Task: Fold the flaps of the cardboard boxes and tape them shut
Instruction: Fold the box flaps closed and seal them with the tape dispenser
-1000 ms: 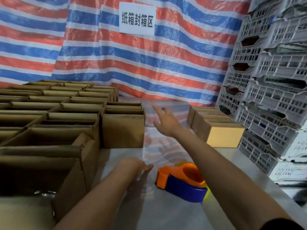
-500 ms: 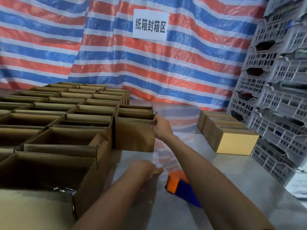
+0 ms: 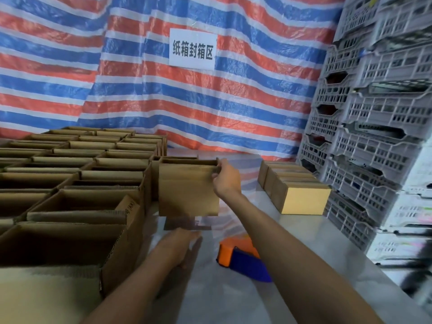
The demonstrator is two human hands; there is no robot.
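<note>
R hand [image 3: 225,177] pinches the top right rim of a box [image 3: 187,190], which is upright, mouth up, long side running left-right, its base apparently clear of the table [image 3: 233,300]. L hand [image 3: 181,244] lies flat, fingers straight, below the box, with a tape gun [image 3: 240,260] just right of it. Sign [image 3: 192,49] above reads "纸箱封箱区". A flap [image 3: 131,208] left of R hand shows "(KK)".

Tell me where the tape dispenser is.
The tape dispenser lies on the table, lower centre of the head view, just right of the left hand.
</note>
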